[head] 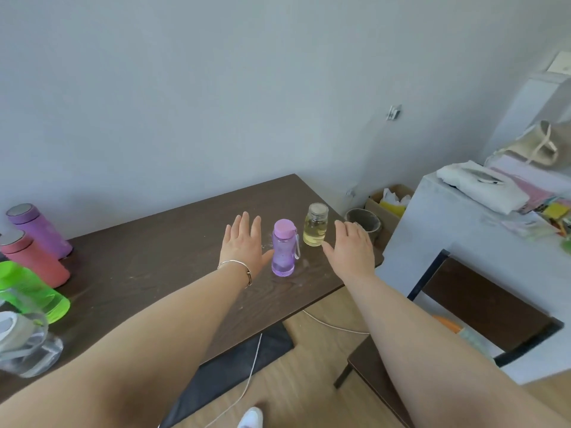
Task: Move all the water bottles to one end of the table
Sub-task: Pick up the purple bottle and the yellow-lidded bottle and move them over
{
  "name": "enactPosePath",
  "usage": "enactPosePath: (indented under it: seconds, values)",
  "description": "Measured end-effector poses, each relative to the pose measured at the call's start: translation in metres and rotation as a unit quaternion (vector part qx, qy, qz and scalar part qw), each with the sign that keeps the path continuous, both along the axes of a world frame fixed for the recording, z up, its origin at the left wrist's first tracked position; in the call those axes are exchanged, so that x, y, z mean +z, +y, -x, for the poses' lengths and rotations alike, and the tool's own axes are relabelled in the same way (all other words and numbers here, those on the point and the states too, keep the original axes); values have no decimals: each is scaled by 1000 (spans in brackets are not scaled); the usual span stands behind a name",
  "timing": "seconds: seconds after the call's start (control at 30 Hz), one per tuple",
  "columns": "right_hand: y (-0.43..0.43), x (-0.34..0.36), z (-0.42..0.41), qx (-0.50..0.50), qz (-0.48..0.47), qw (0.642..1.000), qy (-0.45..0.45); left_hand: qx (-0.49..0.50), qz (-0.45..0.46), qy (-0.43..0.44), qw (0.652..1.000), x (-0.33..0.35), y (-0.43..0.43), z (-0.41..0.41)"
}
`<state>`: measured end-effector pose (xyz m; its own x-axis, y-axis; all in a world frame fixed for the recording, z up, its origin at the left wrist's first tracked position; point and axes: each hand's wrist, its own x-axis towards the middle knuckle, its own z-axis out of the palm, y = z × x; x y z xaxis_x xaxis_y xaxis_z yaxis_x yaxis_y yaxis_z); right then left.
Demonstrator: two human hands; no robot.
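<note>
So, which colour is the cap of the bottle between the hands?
Pink cap, head view.

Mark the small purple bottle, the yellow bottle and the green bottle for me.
small purple bottle [283, 251], head view, on its clear body below the cap
yellow bottle [315, 231], head view, on its tinted body
green bottle [31, 291], head view, on its side wall

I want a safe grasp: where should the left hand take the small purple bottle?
Grip the small purple bottle around its clear body below the cap, coming from its left, where the left hand is open. It stands upright; the strap hangs on its right.
</note>
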<state>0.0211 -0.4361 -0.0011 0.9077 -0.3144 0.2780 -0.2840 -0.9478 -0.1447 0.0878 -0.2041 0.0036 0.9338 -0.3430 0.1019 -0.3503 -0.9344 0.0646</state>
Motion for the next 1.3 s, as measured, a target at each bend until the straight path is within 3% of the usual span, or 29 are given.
enactPosePath:
  seconds: [0.4,0.67,0.83,0.97,1.3]
  values:
    - [-24,-33,-106,-56,-31,997,47,-81,83,128,985,-35,-39,-102]
    - [-32,-59,-166,-102,-147,981,72,-146,212,298,919,-71,-40,-141]
    - [-36,-85,-194,-118,-264,954,83,-152,251,341,893,-94,-41,-147]
    - [-39,-104,-203,-124,-338,932,39,-148,281,355,879,-106,-38,-151]
    - [-42,-120,-209,-128,-326,937,-13,-110,308,387,862,-119,-37,-164]
